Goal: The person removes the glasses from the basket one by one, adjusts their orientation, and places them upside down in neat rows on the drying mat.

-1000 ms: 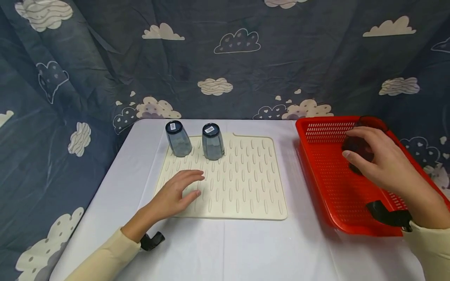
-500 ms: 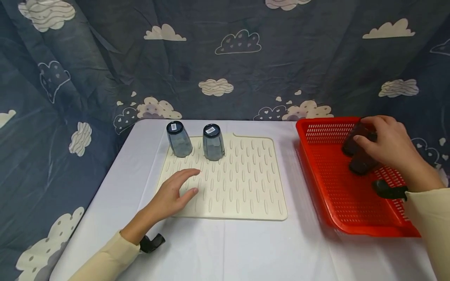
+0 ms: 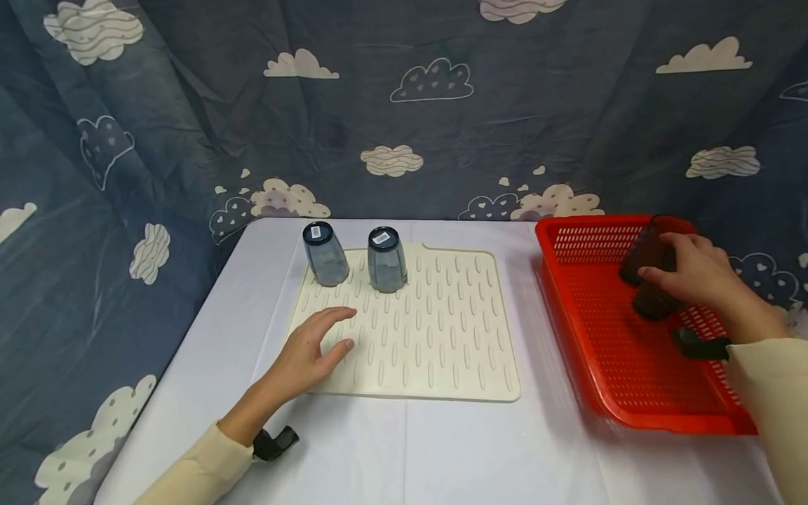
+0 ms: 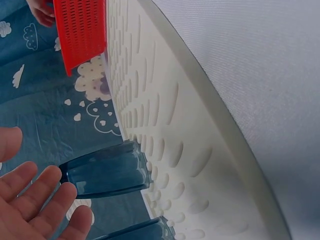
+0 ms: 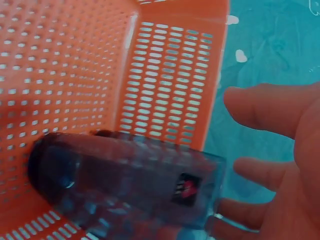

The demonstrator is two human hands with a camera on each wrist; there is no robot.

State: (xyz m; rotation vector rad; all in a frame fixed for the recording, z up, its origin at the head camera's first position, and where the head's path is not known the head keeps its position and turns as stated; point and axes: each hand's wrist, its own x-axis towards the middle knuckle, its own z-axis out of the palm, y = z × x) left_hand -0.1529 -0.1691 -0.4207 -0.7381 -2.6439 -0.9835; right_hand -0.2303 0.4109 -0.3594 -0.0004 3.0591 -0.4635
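Two blue-grey tinted glasses, a left one (image 3: 327, 259) and a right one (image 3: 387, 263), stand upside down at the back of a cream ribbed drying mat (image 3: 442, 337). My left hand (image 3: 309, 354) hovers over the mat's front left, thumb and fingers apart, holding nothing. In the red basket (image 3: 587, 337), dark glasses lean at the far right: a rear one (image 3: 639, 256) and a front one (image 3: 655, 301). My right hand (image 3: 707, 273) is over them. In the right wrist view, its thumb is spread away and the lower fingers are at the rim of a labelled glass (image 5: 125, 180); contact is unclear.
A white cloth covers the table (image 3: 480, 449). Behind it hangs a dark blue curtain (image 3: 429, 140) with cloud prints. The basket's perforated wall (image 5: 170, 80) rises beside the glasses. Black wrist mounts sit on both wrists.
My right hand moved back and to the right over the basket's glasses, then stayed nearly still. The left hand shifted only slightly. The view tilted a little.
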